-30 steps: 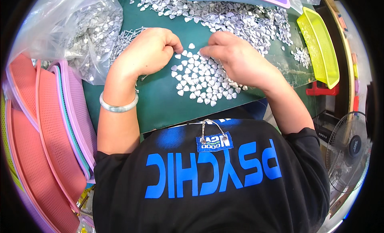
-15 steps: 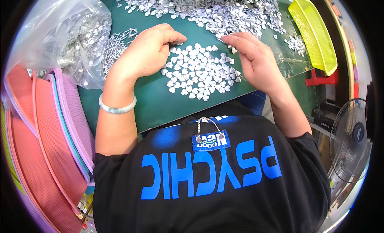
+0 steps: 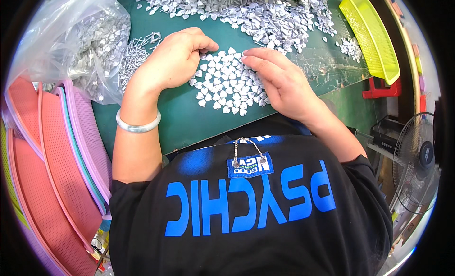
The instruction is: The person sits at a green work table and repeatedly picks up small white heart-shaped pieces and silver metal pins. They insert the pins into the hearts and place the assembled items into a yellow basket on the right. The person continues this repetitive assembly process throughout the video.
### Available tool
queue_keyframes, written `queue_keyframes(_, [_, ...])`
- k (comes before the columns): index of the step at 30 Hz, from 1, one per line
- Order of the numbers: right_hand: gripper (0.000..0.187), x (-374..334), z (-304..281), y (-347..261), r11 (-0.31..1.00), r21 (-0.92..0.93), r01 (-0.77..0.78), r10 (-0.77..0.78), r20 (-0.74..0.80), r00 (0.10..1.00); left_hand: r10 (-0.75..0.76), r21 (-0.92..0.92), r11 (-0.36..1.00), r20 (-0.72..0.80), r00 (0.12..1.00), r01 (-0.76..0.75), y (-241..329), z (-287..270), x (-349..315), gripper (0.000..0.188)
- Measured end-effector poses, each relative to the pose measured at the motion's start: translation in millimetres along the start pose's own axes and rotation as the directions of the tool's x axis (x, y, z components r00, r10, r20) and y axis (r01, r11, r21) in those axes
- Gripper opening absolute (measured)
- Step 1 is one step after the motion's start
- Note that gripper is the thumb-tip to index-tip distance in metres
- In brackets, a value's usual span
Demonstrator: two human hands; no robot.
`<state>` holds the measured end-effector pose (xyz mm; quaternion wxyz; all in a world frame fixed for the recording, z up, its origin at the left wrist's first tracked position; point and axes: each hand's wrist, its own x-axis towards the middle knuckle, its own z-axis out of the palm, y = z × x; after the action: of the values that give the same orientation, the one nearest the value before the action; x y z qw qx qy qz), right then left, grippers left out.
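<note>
On a green tabletop, a flat patch of small silver heart-shaped pieces [image 3: 227, 84] lies between my two hands. My left hand [image 3: 177, 58] rests at its upper left edge, with the fingers bent slightly and pointing toward the hearts. Opposite it, my right hand [image 3: 284, 84] lies along the right edge with fingers stretched out, the fingertips touching the top right hearts. Neither hand grips a piece, as far as I can see. Part of the patch's right edge is hidden under my right hand. A silver bangle [image 3: 138, 124] circles my left wrist.
A large heap of hearts [image 3: 270, 22] spreads across the far side. At left are a clear plastic bag of hearts [image 3: 102, 43], metal pins [image 3: 135, 60] and stacked pink baskets [image 3: 57, 171]. A yellow-green basket [image 3: 372, 36] and few hearts [image 3: 350, 48] sit right; a fan [image 3: 417, 157] stands beyond.
My right hand has moved left and inward against the patch, and the hearts on its right side are now pushed closer together. My left hand has stayed nearly in place.
</note>
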<state>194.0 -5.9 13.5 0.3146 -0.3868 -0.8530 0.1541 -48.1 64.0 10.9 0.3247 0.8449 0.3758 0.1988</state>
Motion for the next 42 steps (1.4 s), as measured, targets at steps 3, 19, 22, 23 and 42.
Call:
queue_keyframes(3, [0.014, 13.2, 5.5, -1.8, 0.998, -0.030, 0.055, -0.055, -0.012, 0.998, -0.016, 0.004, 1.000, 0.002, 1.000, 0.016, 0.9, 0.0, 0.6, 0.036])
queue_keyframes(19, [0.013, 63.4, 24.7, -15.1, 0.943, -0.285, 0.173, -0.043, 0.411, 0.910, -0.094, -0.082, 0.993, -0.053, 0.994, 0.089, -3.7, -0.7, 2.8, 0.033])
queue_keyframes(22, [0.013, 63.2, 21.7, -15.2, 0.946, -0.271, 0.179, -0.056, 0.407, 0.912, -0.099, -0.084, 0.992, -0.047, 0.994, 0.095, -4.3, -0.9, 3.2, 0.033])
queue_keyframes(23, [0.013, 63.3, 21.7, -15.2, 0.945, -0.270, 0.183, -0.059, 0.410, 0.910, -0.093, -0.073, 0.993, -0.040, 0.995, 0.090, -4.5, -1.1, 3.0, 0.033])
queue_keyframes(42, [0.012, 114.7, -51.6, 7.1, 0.998, -0.056, 0.022, -0.033, -0.197, 0.980, -0.116, -0.044, 0.992, 0.008, 0.993, 0.117, -2.7, -1.0, 2.9, 0.035])
